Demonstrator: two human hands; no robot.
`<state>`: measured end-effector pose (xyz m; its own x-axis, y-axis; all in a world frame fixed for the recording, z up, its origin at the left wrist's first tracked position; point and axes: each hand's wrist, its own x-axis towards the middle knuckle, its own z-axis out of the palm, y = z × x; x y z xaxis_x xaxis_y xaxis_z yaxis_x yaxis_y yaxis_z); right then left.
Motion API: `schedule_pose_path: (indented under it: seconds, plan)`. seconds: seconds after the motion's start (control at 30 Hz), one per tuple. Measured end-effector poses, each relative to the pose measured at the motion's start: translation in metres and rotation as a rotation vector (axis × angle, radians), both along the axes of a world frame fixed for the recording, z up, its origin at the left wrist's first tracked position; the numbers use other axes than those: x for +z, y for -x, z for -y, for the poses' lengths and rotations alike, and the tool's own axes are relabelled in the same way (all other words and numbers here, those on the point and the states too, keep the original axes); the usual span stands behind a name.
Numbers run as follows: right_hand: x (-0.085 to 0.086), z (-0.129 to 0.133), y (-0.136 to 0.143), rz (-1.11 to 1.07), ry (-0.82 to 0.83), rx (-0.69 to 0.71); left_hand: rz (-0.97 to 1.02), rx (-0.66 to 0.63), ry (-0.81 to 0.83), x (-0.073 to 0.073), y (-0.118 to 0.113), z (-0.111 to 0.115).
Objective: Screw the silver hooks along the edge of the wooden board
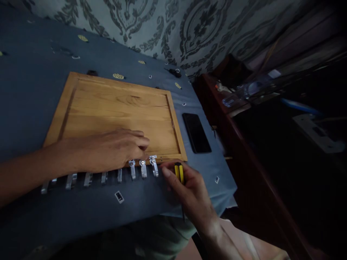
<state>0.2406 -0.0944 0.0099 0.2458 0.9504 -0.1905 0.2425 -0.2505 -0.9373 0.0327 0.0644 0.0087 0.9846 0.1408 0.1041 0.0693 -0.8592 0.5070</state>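
Observation:
A framed wooden board [116, 108] lies on the blue patterned cloth. Along its near edge stands a row of shiny metal hooks [143, 169], several of them partly covered by my left forearm. My left hand [119, 148] rests over the board's near edge, fingers curled, tips beside the rightmost hook [154, 166]; whether they pinch anything is hidden. That hook sits slightly askew, with small dark holes in the frame to its right. My right hand [191, 187] is closed around a yellow-and-black screwdriver [179, 172], its thin shaft pointing down away from the board.
A black phone [197, 133] lies right of the board. Near the wall is a small dark object with a ring [175, 72]. Beyond the cloth's right edge, a dark reddish wooden surface [214, 90] holds a clear plastic bottle [249, 88] and clutter.

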Motion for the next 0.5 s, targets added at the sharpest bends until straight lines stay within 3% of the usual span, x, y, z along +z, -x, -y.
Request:
schedule_pose_path:
  seconds: [0.1,0.5]
  plan:
    - [-0.0084,0.0023,0.0054,0.004,0.048,0.036,-0.002,0.007,-0.016,-0.0023,0.001,-0.0006]
    - [-0.0106,-0.0006,0.0075,-0.03,0.057,0.081,0.05,-0.008,-0.041,-0.0091,0.0036,-0.0019]
